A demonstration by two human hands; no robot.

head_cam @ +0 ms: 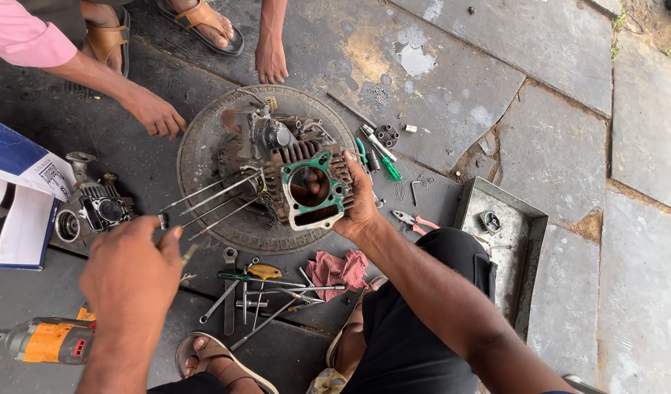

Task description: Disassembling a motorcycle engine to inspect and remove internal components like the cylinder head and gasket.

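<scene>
The person crouches over a stone floor (554, 87), and the right hand (361, 201) is clamped around the side of a finned engine cylinder (310, 186), fingers wrapped over its far edge. The cylinder carries a green gasket (328, 162) around its round bore and sits at the middle of a worn round disc (204, 138) lying flat on the floor. Four long studs (211, 201) stick out of the engine block (266, 135) toward the left, ending just short of the cylinder's fins.

The left hand (131, 273) hovers low and near the camera, fingers curled together around something small and thin whose tip shows beside the thumb; I cannot tell what it is.

Below the disc lie spanners and a screwdriver (251, 281), with a pink rag (339, 268) just beside them. A cylinder head (102, 208) rests to the left, an orange power tool (47, 339) near the bottom left, and a metal tray (521, 248) to the right. Pliers with pink handles (414, 221) lie between the tray and the disc.

Another person's hands (153, 109) reach in from the top, one resting at the disc's rim.
</scene>
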